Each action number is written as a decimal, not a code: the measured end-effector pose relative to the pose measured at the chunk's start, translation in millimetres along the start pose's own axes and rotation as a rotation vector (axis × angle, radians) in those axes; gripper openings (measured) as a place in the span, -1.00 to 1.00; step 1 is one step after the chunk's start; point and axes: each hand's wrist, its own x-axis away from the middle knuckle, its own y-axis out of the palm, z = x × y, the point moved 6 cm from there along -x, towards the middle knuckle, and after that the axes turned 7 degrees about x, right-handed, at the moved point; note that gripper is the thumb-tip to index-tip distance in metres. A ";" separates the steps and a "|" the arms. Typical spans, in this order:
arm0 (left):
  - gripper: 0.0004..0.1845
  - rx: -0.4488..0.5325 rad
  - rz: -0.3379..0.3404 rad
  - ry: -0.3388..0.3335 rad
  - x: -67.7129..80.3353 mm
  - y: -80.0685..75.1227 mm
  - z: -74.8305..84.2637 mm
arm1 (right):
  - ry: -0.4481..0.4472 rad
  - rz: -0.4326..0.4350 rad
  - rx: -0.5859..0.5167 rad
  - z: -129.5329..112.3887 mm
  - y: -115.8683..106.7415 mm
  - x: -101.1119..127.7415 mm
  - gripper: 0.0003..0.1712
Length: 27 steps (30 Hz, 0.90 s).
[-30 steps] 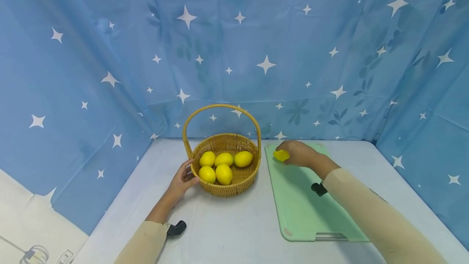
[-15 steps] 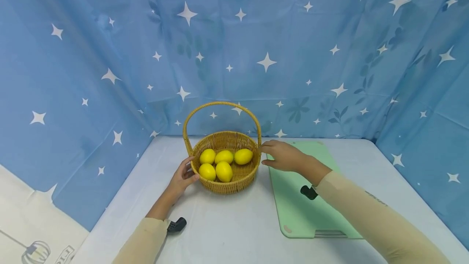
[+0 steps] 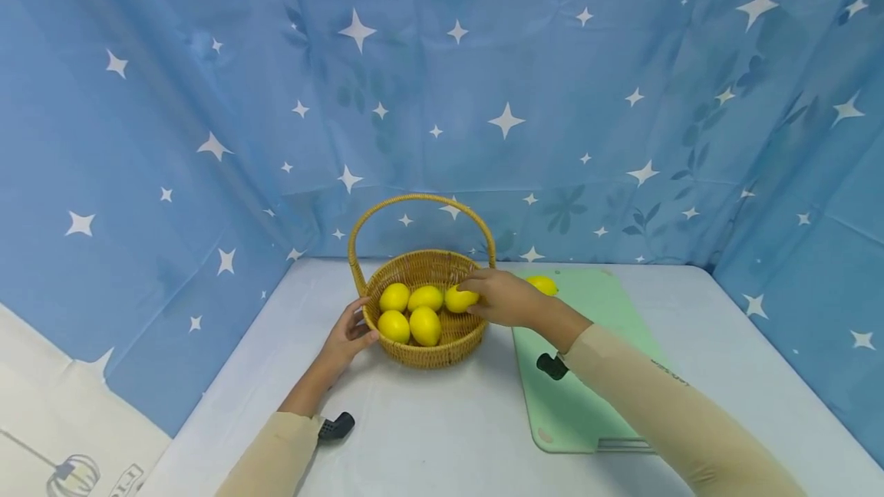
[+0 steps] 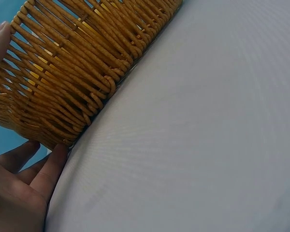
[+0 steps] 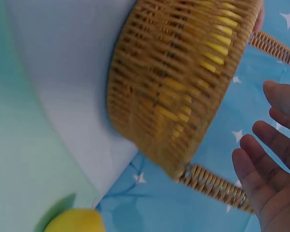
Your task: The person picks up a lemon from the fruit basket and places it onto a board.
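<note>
left hand [image 3: 348,334] holds basket [image 3: 428,357] at left side, thumb and fingers apart on wicker. basket upright on white table [image 3: 428,428], five yellow lemons [image 3: 424,326] inside. right hand [image 3: 509,299] over basket's right rim, fingers loosely spread, gripping nothing, beside rightmost lemon [image 3: 456,299]; cannot tell if touching. another lemon [image 3: 542,285] on green board [image 3: 573,405], right of basket. blue starry curtain [image 3: 442,98] behind.

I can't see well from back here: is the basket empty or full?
Neither: the basket is partly filled. The head view shows five lemons inside, with bare woven floor beside them.
</note>
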 end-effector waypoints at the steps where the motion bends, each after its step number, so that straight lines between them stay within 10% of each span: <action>1: -0.22 0.001 0.004 0.000 -1.9 -1.5 -4.8 | -0.003 0.001 -0.001 -1.6 1.6 -1.7 -0.56; 16: -0.24 -0.001 0.029 -0.011 -6.5 -6.5 -19.7 | 0.007 -0.052 -0.001 -4.9 19.6 -26.5 -0.54; 27: -0.23 -0.019 -0.009 0.001 4.8 6.7 11.1 | 0.060 -0.091 0.052 0.6 35.8 -41.2 -0.49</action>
